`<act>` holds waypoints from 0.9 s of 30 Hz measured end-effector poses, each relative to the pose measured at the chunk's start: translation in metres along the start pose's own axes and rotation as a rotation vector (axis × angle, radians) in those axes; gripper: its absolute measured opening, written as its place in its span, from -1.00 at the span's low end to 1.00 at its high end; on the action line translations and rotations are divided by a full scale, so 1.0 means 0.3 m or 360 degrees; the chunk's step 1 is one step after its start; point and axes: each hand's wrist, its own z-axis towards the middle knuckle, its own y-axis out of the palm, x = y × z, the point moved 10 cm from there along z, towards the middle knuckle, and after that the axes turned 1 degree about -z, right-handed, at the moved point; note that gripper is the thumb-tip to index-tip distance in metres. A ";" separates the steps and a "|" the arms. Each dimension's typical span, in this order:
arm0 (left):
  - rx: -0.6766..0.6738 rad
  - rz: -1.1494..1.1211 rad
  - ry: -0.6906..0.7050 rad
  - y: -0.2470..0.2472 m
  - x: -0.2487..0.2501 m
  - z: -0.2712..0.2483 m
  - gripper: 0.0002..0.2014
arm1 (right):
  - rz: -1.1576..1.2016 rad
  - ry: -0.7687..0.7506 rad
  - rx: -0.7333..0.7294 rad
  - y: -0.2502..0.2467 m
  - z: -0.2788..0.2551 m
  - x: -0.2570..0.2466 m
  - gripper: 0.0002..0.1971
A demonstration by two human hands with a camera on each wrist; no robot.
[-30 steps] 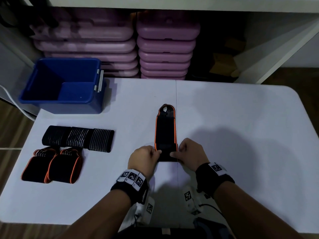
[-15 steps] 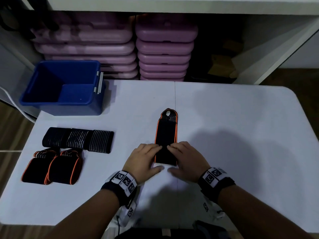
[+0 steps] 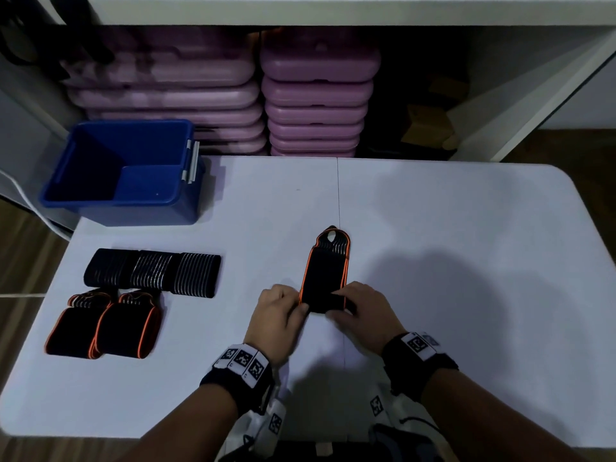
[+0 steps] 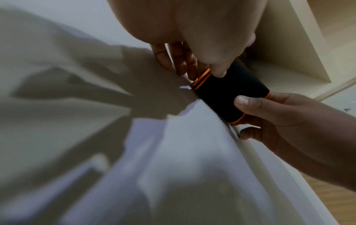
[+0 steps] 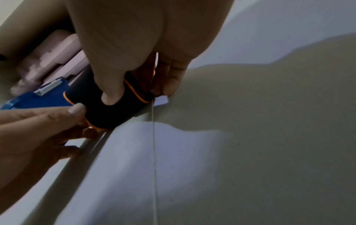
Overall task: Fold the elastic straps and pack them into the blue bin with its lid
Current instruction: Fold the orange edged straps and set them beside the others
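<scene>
Both grips clamped on one black strap (image 3: 325,278) with orange edging: left hand (image 3: 278,316) pinching its near left corner, right hand (image 3: 361,313) pinching its near right corner. Lying lengthwise on the white tabletop (image 3: 466,261), far looped end pointing away, near end rolled up between the two grips.

From the head view alone: blue bin (image 3: 123,171) standing open at the far left corner of the tabletop, nothing visible inside, lid nowhere seen; three dark striped straps (image 3: 153,271) in a row to the left; two orange-edged folded straps (image 3: 103,325) just nearer, side by side. Purple cases (image 3: 313,95) stacked under the shelf behind.

From the left wrist view: thumb of the left hand (image 4: 217,45) on top of the roll at its orange edge, other fingers underneath; thumb of the right hand (image 4: 289,118) pressing the opposite end.

From the right wrist view: thumb of the right hand (image 5: 123,57) on the roll's dark face, left thumb meeting it from the side, corner of the bin beyond.
</scene>
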 end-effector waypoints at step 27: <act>-0.0218 0.0343 0.0483 -0.009 0.064 0.116 -0.37 | -0.0563 -0.0269 0.0010 0.007 0.016 -0.055 -0.30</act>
